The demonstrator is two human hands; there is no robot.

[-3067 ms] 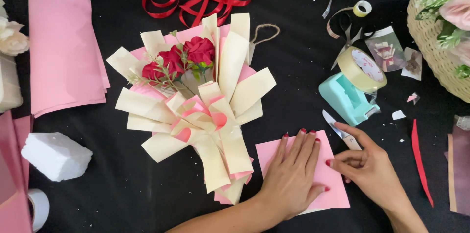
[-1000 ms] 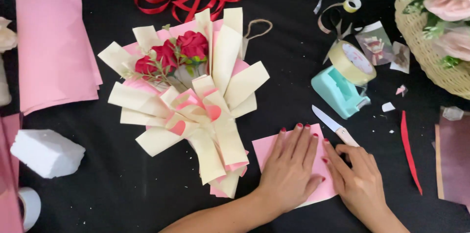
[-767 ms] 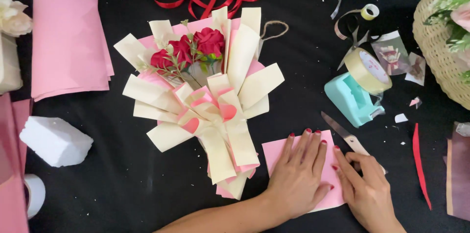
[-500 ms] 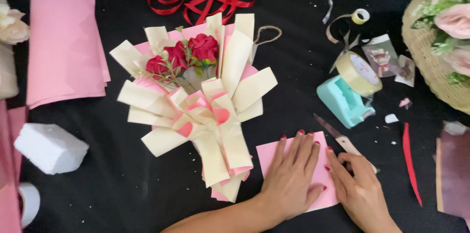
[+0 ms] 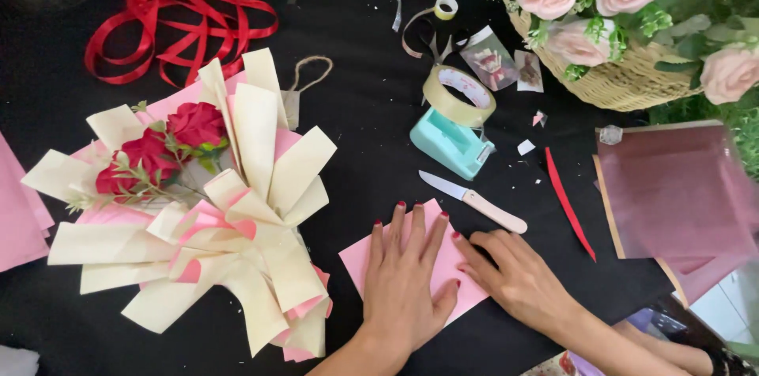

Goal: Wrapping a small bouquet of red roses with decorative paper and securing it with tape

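The left hand (image 5: 407, 281) lies flat with its fingers spread wide, pressing down on the pink paper (image 5: 371, 253). The right hand (image 5: 514, 273) is open too; its fingertips touch the paper's right edge, just beside the left hand. Neither hand holds anything.

The paper sits on the black table (image 5: 364, 131), right under both hands, tilted so one corner points up and away. The small knife (image 5: 474, 200) lies just past the right hand's fingers, its long side slanting, blade to the upper left. The right hand is nearer to it. The bouquet (image 5: 198, 202) rests to the left, apart from the paper.
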